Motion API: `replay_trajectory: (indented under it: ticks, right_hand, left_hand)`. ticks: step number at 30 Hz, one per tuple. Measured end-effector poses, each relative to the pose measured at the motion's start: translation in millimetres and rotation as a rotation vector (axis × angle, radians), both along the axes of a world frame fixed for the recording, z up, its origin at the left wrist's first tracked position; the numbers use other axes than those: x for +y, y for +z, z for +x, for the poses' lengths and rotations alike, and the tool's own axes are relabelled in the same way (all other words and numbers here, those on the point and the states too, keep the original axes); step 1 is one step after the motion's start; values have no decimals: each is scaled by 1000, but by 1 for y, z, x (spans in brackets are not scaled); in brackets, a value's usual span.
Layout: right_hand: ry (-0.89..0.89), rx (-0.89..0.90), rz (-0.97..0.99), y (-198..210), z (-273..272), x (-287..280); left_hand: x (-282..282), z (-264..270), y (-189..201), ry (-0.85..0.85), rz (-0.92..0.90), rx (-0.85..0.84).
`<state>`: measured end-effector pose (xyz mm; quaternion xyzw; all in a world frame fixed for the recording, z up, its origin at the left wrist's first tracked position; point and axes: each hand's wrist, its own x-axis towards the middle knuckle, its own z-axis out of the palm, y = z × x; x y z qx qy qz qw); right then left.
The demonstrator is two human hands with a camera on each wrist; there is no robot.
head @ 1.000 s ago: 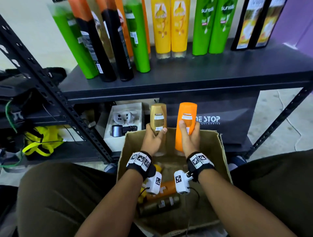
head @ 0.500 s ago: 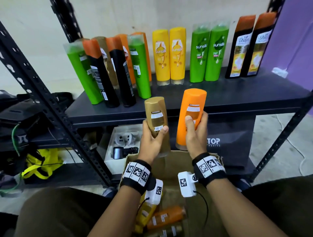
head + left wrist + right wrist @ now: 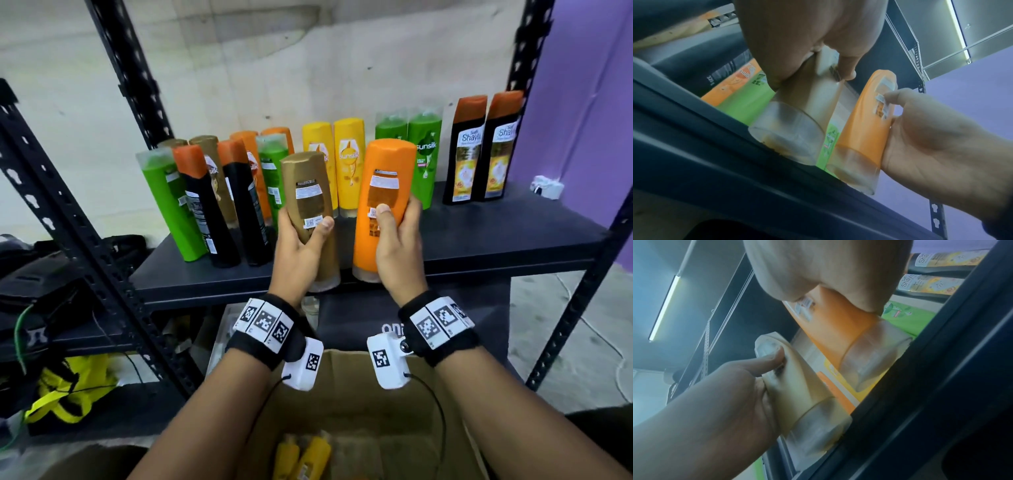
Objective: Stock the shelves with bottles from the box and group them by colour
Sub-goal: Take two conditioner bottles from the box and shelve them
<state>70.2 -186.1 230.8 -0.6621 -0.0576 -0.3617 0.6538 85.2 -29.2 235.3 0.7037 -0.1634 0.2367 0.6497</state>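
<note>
My left hand (image 3: 301, 240) grips a gold-brown bottle (image 3: 308, 192), cap down, at the front edge of the black shelf (image 3: 479, 240). Beside it my right hand (image 3: 397, 240) grips an orange bottle (image 3: 383, 178), also cap down. In the left wrist view the gold-brown bottle (image 3: 807, 113) and the orange bottle (image 3: 865, 129) have their clear caps at the shelf's front rim (image 3: 735, 162). The right wrist view shows the orange bottle (image 3: 834, 324) and the gold-brown bottle (image 3: 797, 378) at that rim too. The cardboard box (image 3: 342, 394) lies below, with yellow bottles (image 3: 305, 459) in it.
On the shelf stand green, black, brown and orange bottles (image 3: 219, 192) at the left, two yellow ones (image 3: 346, 157), two green ones (image 3: 424, 150), and two black ones with orange tops (image 3: 479, 147) at the right. The shelf's front right part is bare. A small white object (image 3: 546, 186) lies far right.
Both hands have lifted their bottles out of the box, up to the front edge of the shelf. My view has tilted up with them.
</note>
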Motion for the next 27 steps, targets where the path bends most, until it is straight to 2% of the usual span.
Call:
replay_trajectory:
  ticks: [5,12,27]
  right_hand:
    - [3,48,-36,5,11,-4]
    - [23,89,-207,4,31,-9]
    - [8,252,-323,17,99,-12]
  left_hand:
    - [-5,11,6,17,0,-20]
    - [-14,35,2,45,49,-48]
    - [-30,95,7,175,172,-18]
